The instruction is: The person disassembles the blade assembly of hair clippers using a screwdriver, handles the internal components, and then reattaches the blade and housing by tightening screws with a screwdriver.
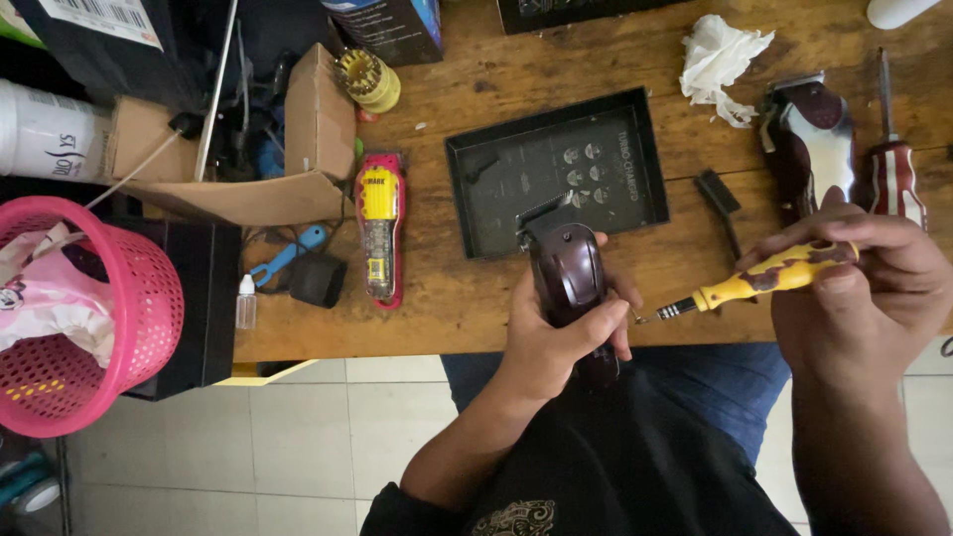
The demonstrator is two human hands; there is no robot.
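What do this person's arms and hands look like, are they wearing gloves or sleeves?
No gloves: the left hand and right hand are bare, with no rings or watch in view. Both forearms are uncovered as far as the picture shows. The person wears a black top with a pale pattern, and blue trousers.

Dark maroon hair clipper (568, 273), blade end up, held over desk (467, 298) edge; yellow-handled screwdriver (764, 278) tip at its side.
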